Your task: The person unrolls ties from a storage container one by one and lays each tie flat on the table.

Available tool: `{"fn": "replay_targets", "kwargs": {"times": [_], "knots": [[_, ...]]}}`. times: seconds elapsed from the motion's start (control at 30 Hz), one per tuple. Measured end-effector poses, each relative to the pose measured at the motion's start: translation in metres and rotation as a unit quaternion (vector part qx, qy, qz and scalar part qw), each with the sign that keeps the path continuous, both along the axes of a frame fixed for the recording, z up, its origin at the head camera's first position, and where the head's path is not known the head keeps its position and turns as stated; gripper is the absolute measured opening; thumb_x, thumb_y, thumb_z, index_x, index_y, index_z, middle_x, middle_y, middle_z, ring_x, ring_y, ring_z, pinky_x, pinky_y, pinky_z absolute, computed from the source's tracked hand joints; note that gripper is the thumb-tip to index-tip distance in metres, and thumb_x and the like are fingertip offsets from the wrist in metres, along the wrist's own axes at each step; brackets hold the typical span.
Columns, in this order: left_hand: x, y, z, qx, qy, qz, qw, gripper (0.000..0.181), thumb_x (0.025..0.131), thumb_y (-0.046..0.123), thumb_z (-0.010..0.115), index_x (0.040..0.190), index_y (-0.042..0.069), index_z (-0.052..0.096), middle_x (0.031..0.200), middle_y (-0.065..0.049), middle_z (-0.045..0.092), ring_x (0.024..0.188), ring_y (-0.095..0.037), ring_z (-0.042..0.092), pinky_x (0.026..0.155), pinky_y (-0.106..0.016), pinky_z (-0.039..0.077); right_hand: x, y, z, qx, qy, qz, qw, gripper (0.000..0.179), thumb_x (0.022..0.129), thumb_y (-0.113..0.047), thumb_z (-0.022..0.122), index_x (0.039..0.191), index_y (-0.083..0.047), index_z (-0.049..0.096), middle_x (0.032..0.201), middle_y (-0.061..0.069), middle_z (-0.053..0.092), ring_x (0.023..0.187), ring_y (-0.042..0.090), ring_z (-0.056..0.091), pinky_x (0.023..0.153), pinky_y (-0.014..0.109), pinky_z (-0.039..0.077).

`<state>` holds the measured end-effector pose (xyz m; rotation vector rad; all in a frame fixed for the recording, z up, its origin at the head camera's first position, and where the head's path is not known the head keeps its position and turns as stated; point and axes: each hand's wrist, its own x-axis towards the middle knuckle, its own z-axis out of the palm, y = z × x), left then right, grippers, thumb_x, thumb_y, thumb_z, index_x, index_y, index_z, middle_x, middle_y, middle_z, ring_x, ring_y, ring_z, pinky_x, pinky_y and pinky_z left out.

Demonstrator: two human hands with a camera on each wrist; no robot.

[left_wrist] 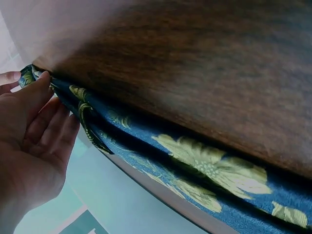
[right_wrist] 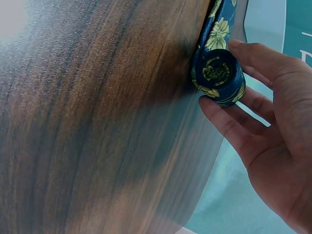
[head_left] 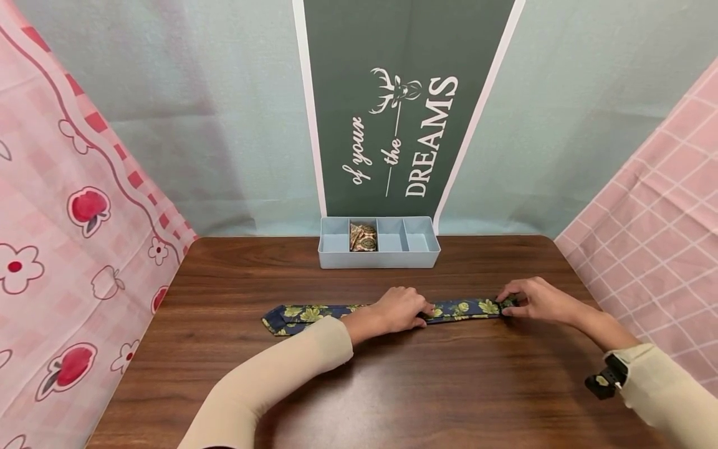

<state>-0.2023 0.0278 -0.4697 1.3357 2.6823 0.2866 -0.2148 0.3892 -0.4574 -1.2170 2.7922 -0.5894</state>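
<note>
**Flowered tie (head_left: 322, 312) lies straight, its right end in a roll (right_wrist: 218, 73)**

The tie is dark blue, with large yellow-green flowers and leaves. It lies on the brown wooden counter (head_left: 426, 386), nearly parallel to the far edge and nearer to the right edge at its rolled end. The broad end points to the left edge; its tip shows plain darker blue lining. In the left wrist view a long fold runs along the cloth, with dark shadow inside. The roll is compact, and its spiral side is seen in the right wrist view.

The right hand (head_left: 535, 300) is almost closed: thumb and fingers pinch the roll from two sides. The left hand (head_left: 394, 309) is half closed over the middle of the tie, with the thumb at its near edge.

Near the middle of the far edge stands a pale blue box (head_left: 378, 260) with four compartments; the second from left holds a brown patterned cloth (head_left: 363, 237).
</note>
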Motion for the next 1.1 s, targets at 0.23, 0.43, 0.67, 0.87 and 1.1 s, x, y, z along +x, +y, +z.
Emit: {"fn": "replay_targets", "kwargs": {"times": [0.23,0.43,0.67,0.87,1.1], "knots": [[0.001,-0.001,-0.004,0.004,0.004,0.01,0.9999,0.03,0.1,0.029,0.077,0.129,0.029,0.079,0.133,0.013,0.072,0.111,-0.011,0.074,0.088,-0.032,0.061,0.001,0.0,-0.002,0.004,0.01,-0.001,0.9999,0.024,0.082,-0.006,0.09,0.103,-0.013,0.08,0.103,0.006,0.075,0.089,0.021,0.074,0.062,0.025,0.061],[0.002,-0.004,-0.004,0.009,-0.002,0.015,0.9998,0.03,0.1,0.028,0.077,0.13,0.028,0.078,0.135,0.013,0.071,0.114,-0.011,0.073,0.087,-0.031,0.061,0.002,0.001,0.0,0.003,0.013,0.002,0.9999,0.028,0.08,0.003,0.087,0.104,-0.011,0.079,0.103,0.008,0.075,0.088,0.015,0.073,0.062,0.023,0.059],[0.003,-0.011,-0.003,0.012,-0.009,0.017,0.9997,0.029,0.099,0.027,0.077,0.128,0.029,0.079,0.134,0.013,0.071,0.114,-0.011,0.073,0.087,-0.031,0.061,0.0,0.005,0.001,0.006,0.016,0.008,0.9998,0.029,0.079,0.005,0.085,0.102,-0.012,0.08,0.103,0.006,0.075,0.091,0.014,0.072,0.062,0.025,0.059],[0.004,-0.017,-0.005,0.012,-0.007,0.014,0.9998,0.029,0.099,0.027,0.078,0.128,0.029,0.079,0.134,0.013,0.071,0.114,-0.01,0.073,0.087,-0.029,0.061,-0.003,0.002,0.001,0.006,0.008,0.008,0.9999,0.022,0.083,-0.004,0.088,0.101,-0.015,0.08,0.101,0.003,0.075,0.084,0.011,0.072,0.06,0.025,0.058],[0.004,-0.022,-0.004,0.018,-0.012,0.018,0.9996,0.028,0.099,0.026,0.078,0.126,0.028,0.08,0.133,0.012,0.072,0.113,-0.009,0.073,0.087,-0.029,0.061,-0.004,-0.001,0.0,0.003,0.007,-0.001,1.0,0.023,0.082,0.0,0.087,0.099,-0.014,0.078,0.099,0.005,0.075,0.072,-0.003,0.058,0.056,0.022,0.048]]}}
